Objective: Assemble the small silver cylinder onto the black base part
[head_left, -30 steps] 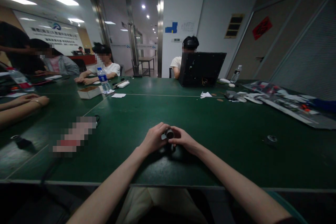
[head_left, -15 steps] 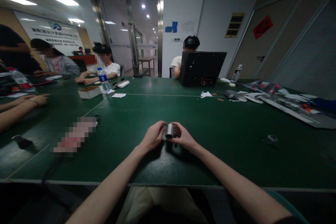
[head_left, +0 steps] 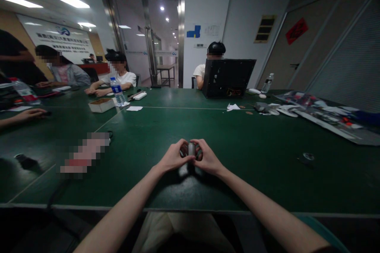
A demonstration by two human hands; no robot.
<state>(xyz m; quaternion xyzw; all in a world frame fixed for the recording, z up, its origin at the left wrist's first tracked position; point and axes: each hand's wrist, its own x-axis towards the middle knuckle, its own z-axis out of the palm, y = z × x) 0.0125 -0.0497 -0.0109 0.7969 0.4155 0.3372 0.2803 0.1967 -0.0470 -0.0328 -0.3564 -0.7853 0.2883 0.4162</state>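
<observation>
A small silver metal cylinder (head_left: 191,149) is held between my two hands, above the near middle of the green table (head_left: 237,182). My left hand (head_left: 176,155) curls round it from the left, its thumb at the cylinder's lower end. From the right, my right hand (head_left: 207,158) grips it with bent fingers and thumb. The two thumbs meet just below the cylinder. Some fingers are hidden behind it.
A dark round part (head_left: 307,159) lies at the right, a black object (head_left: 26,161) at the left. Farther back are an open box (head_left: 101,105), a water bottle (head_left: 118,93), a black case (head_left: 228,78) and a cluttered board (head_left: 335,120). Another person's hand (head_left: 35,114) rests at left.
My left hand has closed in on the cylinder, its thumb now under it. The cylinder stands more upright and slightly lower. At the far left, the other person's hands have moved apart; one shows.
</observation>
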